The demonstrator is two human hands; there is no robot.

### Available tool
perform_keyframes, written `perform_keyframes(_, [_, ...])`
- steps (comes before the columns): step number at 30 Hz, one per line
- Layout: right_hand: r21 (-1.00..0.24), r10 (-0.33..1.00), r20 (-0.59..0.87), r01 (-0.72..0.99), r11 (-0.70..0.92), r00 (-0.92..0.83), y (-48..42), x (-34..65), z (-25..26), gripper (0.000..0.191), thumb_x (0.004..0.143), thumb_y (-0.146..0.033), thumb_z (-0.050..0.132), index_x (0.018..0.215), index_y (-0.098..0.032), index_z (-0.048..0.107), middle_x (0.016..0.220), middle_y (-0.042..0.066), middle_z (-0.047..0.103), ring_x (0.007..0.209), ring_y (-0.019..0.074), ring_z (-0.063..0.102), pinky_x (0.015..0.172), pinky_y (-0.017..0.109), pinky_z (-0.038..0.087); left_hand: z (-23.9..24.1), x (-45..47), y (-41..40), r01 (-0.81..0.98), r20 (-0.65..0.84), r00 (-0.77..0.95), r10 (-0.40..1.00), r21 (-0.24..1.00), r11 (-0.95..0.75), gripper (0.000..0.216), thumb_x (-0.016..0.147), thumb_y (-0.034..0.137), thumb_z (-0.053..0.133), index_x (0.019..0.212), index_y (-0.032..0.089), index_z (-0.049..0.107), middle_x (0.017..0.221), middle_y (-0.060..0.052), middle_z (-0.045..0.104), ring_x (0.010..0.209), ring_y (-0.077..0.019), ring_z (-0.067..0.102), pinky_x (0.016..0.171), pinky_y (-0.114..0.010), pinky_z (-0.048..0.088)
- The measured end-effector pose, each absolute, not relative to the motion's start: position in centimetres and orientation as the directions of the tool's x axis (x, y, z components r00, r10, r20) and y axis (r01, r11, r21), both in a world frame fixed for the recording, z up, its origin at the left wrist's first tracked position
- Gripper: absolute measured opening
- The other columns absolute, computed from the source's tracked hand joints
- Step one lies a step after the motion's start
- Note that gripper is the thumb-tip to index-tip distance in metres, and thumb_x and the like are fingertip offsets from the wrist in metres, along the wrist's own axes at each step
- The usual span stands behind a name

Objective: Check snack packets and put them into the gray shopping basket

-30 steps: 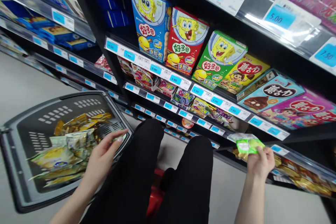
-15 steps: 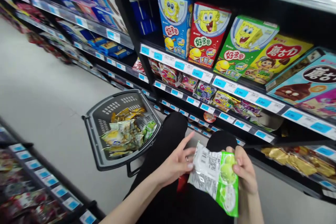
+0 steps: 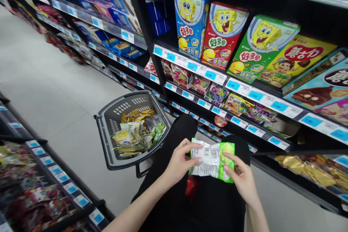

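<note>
Between my two hands is a small green and silver snack packet [image 3: 209,160], its printed back with a barcode facing up. My left hand [image 3: 181,161] pinches the packet's left end between thumb and fingers. At the opposite end, my right hand [image 3: 237,174] grips the green part that pictures round green fruit. The packet is held level over my lap, above my black-clad knees. Left of my legs a grey shopping basket [image 3: 111,145] stands on the floor. Inside it lie several yellowish packets [image 3: 126,137] and some green ones [image 3: 159,132].
Shelves ahead carry cartoon snack boxes [image 3: 224,36] with price tags. Gummy candy packets [image 3: 217,93] sit on the tier below. Gold-wrapped packs [image 3: 304,170] lie low at the right. Another shelf of packaged goods [image 3: 29,185] borders the aisle floor [image 3: 65,108] at the left.
The packet has turned from tilted to nearly level and moved up slightly. My left hand has gone from loosely spread fingers to gripping its left end. The view has shifted a little.
</note>
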State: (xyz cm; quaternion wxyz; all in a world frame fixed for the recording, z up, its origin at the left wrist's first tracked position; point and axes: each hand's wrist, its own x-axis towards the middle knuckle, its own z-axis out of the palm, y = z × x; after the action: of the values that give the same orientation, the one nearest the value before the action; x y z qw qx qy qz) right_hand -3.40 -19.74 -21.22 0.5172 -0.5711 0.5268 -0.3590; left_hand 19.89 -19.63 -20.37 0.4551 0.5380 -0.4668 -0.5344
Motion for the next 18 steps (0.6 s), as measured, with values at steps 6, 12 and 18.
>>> perform_keyframes(6, [-0.965,-0.994,0.066,-0.248,-0.085,0.081,-19.2,-2.4,-21.6,0.028,0.072,-0.028,0.074,0.100,-0.026,0.075,0.099,0.008,0.075,0.086,0.0249,0.070,0.074,0.035,0.058,-20.4,20.4,-19.7,0.265,-0.196,-0.061,-0.979,0.942,-0.205,0.037,0.059,0.023,0.083,0.096,0.023,0.076,0.105,-0.006,0.057,0.094,-0.0205,0.058,0.073,-0.027,0.051])
perform_keyframes(12, [-0.961,-0.986,0.163,-0.223,-0.165,0.031,-19.4,-1.8,-21.0,0.033,0.069,-0.022,0.077,0.101,-0.028,0.074,0.095,0.007,0.075,0.081,0.0241,0.071,0.067,0.033,0.059,-20.5,19.8,-19.2,0.437,-0.245,-0.195,-0.950,0.845,-0.308,0.050,0.049,0.022,0.088,0.098,0.019,0.076,0.108,-0.011,0.068,0.096,-0.0255,0.062,0.085,-0.035,0.050])
perform_keyframes(18, [-0.921,-0.968,0.225,-0.301,-0.247,0.107,-19.5,-2.2,-20.4,0.022,0.072,-0.021,0.075,0.092,-0.029,0.077,0.087,0.005,0.076,0.072,0.0235,0.072,0.060,0.032,0.059,-20.4,20.0,-19.3,0.358,-0.232,-0.100,-0.968,0.899,-0.253,0.032,0.052,0.024,0.087,0.082,0.016,0.078,0.090,-0.010,0.073,0.082,-0.0234,0.066,0.072,-0.031,0.053])
